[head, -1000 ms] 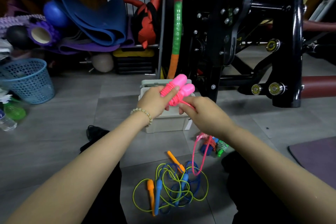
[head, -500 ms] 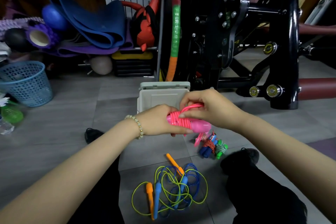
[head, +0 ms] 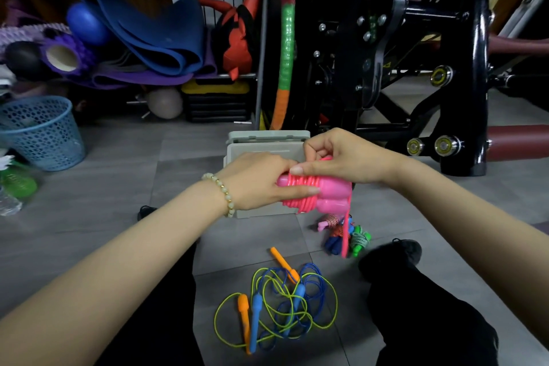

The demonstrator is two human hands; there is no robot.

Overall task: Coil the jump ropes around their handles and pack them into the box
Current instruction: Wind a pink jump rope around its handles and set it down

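My left hand grips the pink jump rope by its two handles, held sideways above the grey box. Pink cord is coiled in several turns around the handles. My right hand pinches the cord at the top of the coil. A short pink tail hangs down to the floor at the right. On the floor lie an orange-handled rope with yellow-green cord and a blue rope, tangled together. Small coiled ropes lie right of the box.
A black exercise machine stands behind the box at the right. A blue mesh basket sits at the left. Rolled mats, balls and a foam roller pile up along the back wall. My black-trousered legs flank the ropes on the grey tiled floor.
The pink handles came down from upright to sideways, low over the box. More cord is wound on them and the hanging tail is shorter. My right hand moved on top of the coil.
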